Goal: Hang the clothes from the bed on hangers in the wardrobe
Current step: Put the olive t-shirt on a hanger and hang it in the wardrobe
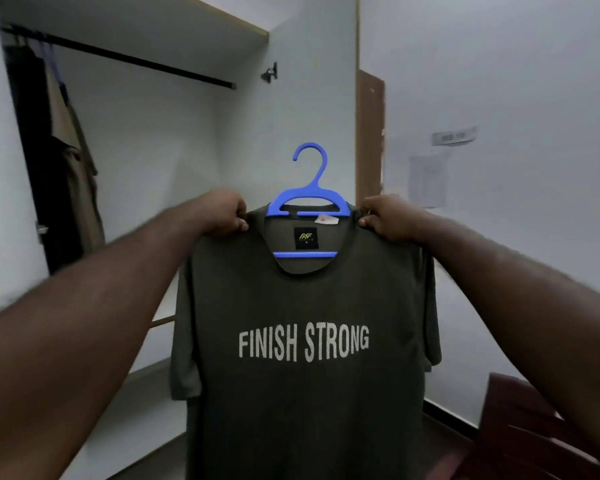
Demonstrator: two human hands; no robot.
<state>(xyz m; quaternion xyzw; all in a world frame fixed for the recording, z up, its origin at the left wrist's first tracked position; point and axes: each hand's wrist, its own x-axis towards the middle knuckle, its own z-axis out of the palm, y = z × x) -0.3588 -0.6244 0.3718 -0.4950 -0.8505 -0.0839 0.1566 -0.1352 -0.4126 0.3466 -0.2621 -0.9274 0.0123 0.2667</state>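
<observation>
Two hands at work: we pinch the olive T-shirt point(291, 393) by its shoulders, the curled fingers point(240, 225) of our left hand point(222, 213) on one, our right hand point(385, 218) on the other. Between the fingers sits the blue hanger point(309, 199), hook upright; the wardrobe rail point(136, 60) runs up-left of them.

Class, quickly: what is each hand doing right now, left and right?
Left hand: closed, pinching the T-shirt at one shoulder.
Right hand: closed, pinching the T-shirt at the other shoulder.

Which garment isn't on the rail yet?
The olive FINISH STRONG T-shirt on the blue hanger, held up in front; the dark and beige garments hang from the rail.
</observation>
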